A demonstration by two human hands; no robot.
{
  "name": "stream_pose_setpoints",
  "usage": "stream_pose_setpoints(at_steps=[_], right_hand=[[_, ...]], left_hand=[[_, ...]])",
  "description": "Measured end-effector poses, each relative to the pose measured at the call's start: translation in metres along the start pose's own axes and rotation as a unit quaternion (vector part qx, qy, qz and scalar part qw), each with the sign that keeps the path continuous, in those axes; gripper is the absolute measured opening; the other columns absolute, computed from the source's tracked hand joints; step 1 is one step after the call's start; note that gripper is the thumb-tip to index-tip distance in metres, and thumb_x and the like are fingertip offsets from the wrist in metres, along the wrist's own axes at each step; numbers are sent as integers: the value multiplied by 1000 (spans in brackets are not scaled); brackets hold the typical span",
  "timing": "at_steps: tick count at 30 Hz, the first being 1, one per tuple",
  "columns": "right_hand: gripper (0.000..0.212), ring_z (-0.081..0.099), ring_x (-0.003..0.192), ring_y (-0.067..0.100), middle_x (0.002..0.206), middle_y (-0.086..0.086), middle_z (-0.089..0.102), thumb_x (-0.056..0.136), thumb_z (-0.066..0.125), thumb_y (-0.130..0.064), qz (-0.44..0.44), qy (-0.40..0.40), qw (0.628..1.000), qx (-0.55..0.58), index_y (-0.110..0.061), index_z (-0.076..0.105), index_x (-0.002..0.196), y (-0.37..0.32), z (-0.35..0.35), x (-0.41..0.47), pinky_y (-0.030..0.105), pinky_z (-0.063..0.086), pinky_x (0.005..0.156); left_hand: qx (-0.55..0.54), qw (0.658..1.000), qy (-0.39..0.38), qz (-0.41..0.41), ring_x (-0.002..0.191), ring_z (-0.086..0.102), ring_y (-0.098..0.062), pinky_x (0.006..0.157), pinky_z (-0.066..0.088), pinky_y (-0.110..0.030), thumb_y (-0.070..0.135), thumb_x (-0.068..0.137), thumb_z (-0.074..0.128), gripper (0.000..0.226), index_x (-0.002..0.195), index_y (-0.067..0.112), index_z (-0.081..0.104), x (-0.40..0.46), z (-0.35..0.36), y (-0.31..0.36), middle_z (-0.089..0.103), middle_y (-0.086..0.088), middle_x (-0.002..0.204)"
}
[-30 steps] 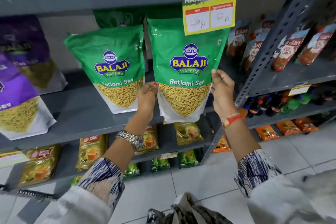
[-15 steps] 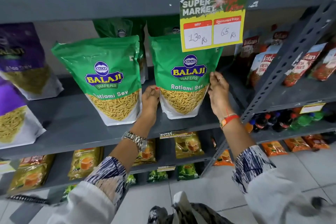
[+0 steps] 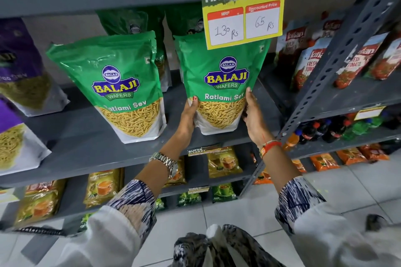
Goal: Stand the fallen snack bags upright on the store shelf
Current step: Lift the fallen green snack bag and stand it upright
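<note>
A green Balaji Ratlami Sev bag stands upright on the grey shelf, its base on the shelf board. My left hand grips its lower left edge and my right hand grips its lower right edge. A second green Ratlami Sev bag stands upright to its left, untouched. More green bags stand behind both, partly hidden.
A yellow price sign hangs from the upper shelf over the held bag's top. Purple snack bags stand at the left. Tomato ketchup pouches fill the right rack past a slanted steel upright. Tea packs and bottles sit on lower shelves.
Both hands have carried the right green bag back from the shelf's front edge and set it upright deeper on the shelf; the view has moved closer.
</note>
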State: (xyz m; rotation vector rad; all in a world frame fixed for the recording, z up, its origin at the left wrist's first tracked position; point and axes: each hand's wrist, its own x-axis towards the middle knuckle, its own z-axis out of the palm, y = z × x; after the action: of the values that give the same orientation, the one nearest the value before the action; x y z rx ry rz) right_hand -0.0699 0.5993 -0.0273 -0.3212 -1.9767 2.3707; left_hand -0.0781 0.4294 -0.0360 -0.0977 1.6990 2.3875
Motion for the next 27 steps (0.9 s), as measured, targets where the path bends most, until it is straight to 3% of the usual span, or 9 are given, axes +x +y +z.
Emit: stream_pose_setpoints(at_steps=[4,7,9,11,15,18,22,24,27], right_hand=[[47,49,109,1,124,-9,52,95,32,-48,-10,-3,1000,1,-27,40,135,1,-3,-4,27,35,97],[39,53,99,-6,111,-16,57,97,31,-43,-26,-2,1000,9,-25,43,129,1,2,-10,17,42,80],[38,57,90,-13,107,-16,57,98,34,-37,-49,35,998,12,-17,44,129,2,5,-16,6,45,69],[32,56,86,-18,105,-14,55,97,42,-29,-86,103,990,32,-11,46,123,5,9,-28,-1,43,66],[14,55,89,0,103,-3,57,90,56,-22,-147,193,969,45,-19,52,103,33,25,-62,11,45,74],[10,56,81,1,93,-2,60,83,59,-28,-161,117,980,6,-27,54,91,57,51,-80,20,45,73],[16,57,86,-6,103,3,62,88,58,-25,-117,-60,990,-58,-19,57,102,60,96,-84,7,43,73],[34,54,104,-1,124,6,56,91,55,-28,-80,-120,986,-80,-14,52,122,53,118,-73,5,41,83],[61,36,136,19,149,9,35,90,52,-41,-38,-162,980,-109,-16,31,141,40,151,-50,33,31,113]], left_hand=[[-4,1000,-8,11,99,58,-4,108,39,-41,30,96,35,26,121,27,41,1,2,-3,55,5,118],[17,1000,6,10,106,57,-11,109,38,-43,32,94,39,33,126,24,40,0,1,-3,53,0,126],[40,999,24,26,113,53,-14,104,42,-32,32,94,41,42,134,19,36,-7,2,-1,50,0,130],[62,995,60,50,113,48,-10,89,44,-11,26,95,40,44,136,12,34,-20,4,-2,47,2,127],[91,969,173,153,99,57,-12,78,48,-18,21,93,45,19,108,20,56,-53,-20,-18,61,-5,112],[130,913,316,223,65,48,1,58,38,-17,16,90,43,16,83,20,56,-74,-49,-17,55,5,74],[126,834,459,280,72,49,12,67,37,-5,13,87,42,9,91,9,49,-84,-95,8,49,10,82],[110,835,474,257,86,49,10,78,40,-9,18,89,41,20,102,4,47,-76,-121,24,49,4,94],[72,887,416,187,122,42,-15,104,34,-31,32,94,39,45,132,8,34,-63,-143,47,41,-6,135]])
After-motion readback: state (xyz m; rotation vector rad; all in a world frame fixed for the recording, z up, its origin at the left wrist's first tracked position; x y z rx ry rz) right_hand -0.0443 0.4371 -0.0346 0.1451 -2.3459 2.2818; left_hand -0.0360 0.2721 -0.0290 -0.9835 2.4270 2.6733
